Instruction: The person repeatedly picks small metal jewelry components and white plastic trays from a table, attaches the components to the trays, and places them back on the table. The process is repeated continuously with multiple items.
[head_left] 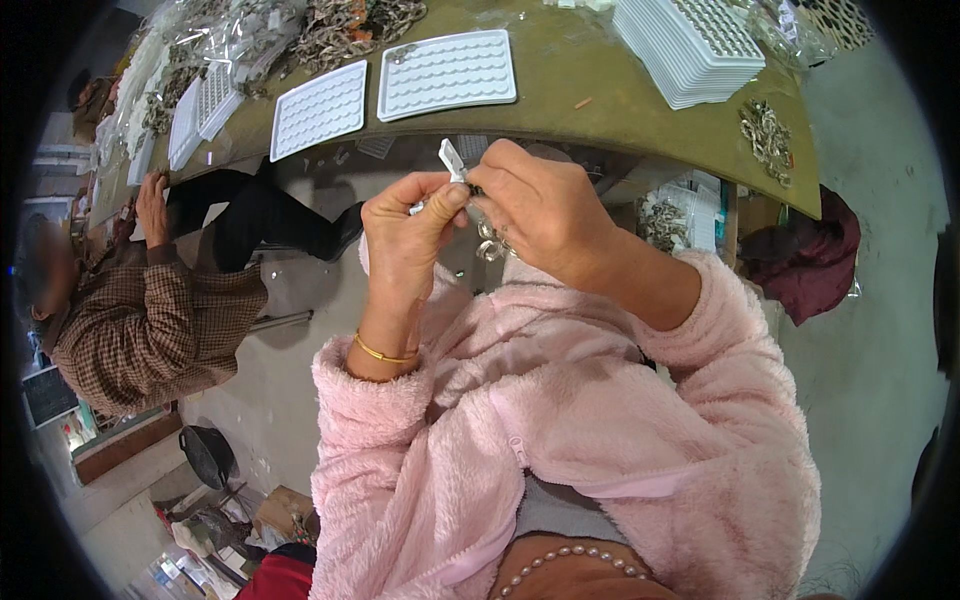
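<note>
Closely pinching a flat white plastic piece (451, 158) between thumb and forefinger of the left hand (410, 222), just short of the tabletop (620, 125). Meeting it from the other side with the curled, bunched fingers of the right hand (555, 210); impossible to tell, behind those knuckles, how firmly pressed or on what. Also showing clear, rounded glassy pieces (490, 243), dangling just below the right hand's fingertips.

Judging by the close two-handed hold, probably midway through joining or adjusting small parts at the white piece's lower end. Calling next, most likely, for a steady left pinch and a slight push or turn from the right, without snagging the dangling pieces.

Tightest just beyond both hands, along the tabletop's curved near edge. Roomier below the hands, down toward the pink fleece jacket (600, 400). Crowded past that edge: by a white hollowed tray (320, 108) ahead and left of the left hand, another white tray (450, 80) straight ahead, a stack of white trays (655, 60) ahead and right of the right hand, and a silvery chain heap (768, 145) farther right. Well left of the left hand, alongside a co-worker in a checked jacket (150, 335).
</note>
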